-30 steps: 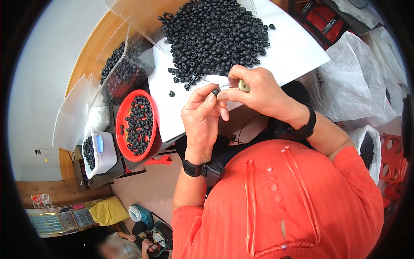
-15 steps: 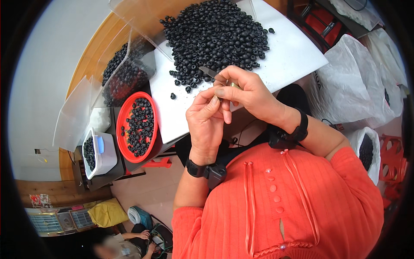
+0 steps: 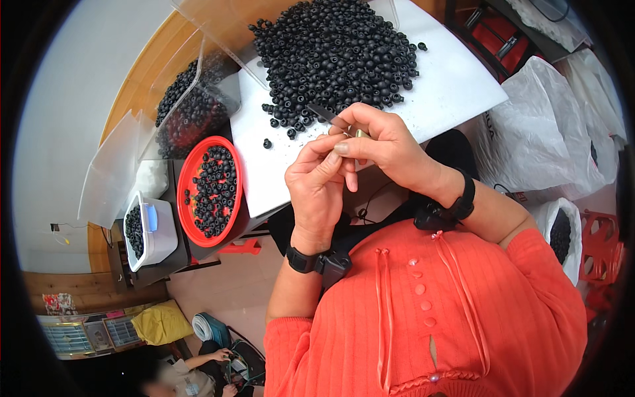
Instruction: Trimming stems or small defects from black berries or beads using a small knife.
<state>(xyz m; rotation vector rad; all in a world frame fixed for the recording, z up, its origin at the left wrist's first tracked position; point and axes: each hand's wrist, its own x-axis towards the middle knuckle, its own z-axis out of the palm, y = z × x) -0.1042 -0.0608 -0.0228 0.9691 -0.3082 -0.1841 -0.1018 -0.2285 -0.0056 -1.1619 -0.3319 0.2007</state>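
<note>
My right hand [image 3: 390,145] is closed round a small knife [image 3: 321,112]. Its dark blade sticks out to the upper left past my fingers, and a bit of brass-coloured handle shows between them. Fingertips pressed together, my left hand [image 3: 319,178] meets the right thumb; whatever it pinches is hidden. Both hands are held over the near edge of a white tabletop [image 3: 456,86]. Just beyond them lies a big heap of small round black pieces [image 3: 331,56] with holes, a few strays [image 3: 267,143] beside it.
Left of the table stand a red bowl [image 3: 183,188] of black pieces, a white tub [image 3: 159,248] and clear plastic bins [image 3: 198,86]. White sacks [image 3: 529,126] stand at the right, near a red plastic stool [image 3: 602,245]. Another person's hand [image 3: 221,355] shows at lower left.
My hands stay together in nearly the same place, with slight finger movement. The whole view has shifted a little; the heap looks unchanged.
</note>
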